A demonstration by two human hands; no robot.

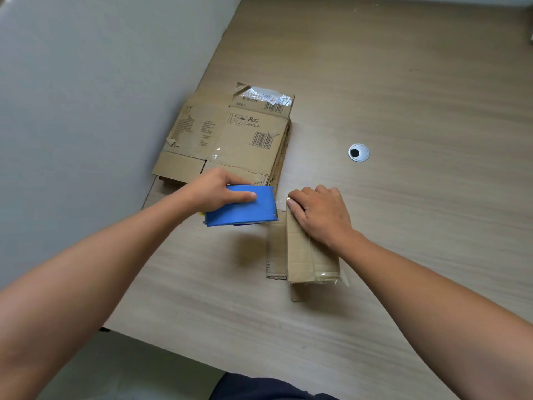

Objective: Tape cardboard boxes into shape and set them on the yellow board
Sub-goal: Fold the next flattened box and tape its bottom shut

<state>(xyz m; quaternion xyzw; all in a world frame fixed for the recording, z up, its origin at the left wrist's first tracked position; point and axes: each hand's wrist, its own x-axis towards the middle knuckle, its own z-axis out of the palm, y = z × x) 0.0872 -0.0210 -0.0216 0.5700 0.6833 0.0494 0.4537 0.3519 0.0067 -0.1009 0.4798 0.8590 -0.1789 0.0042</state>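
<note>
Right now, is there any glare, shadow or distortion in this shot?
Head view: glare on the shiny tape patch atop the flat cardboard stack; soft shadow under the blue dispenser beside the small box; wide-angle lens bends the table edge; focus sharp.

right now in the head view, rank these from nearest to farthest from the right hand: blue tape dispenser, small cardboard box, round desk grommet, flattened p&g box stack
1. Small cardboard box: directly under the right hand, touching it.
2. Blue tape dispenser: just left, held in the left hand.
3. Flattened P&G box stack: beyond and left, at the table edge.
4. Round desk grommet: beyond and slightly right.
The last two are close to call.
</note>
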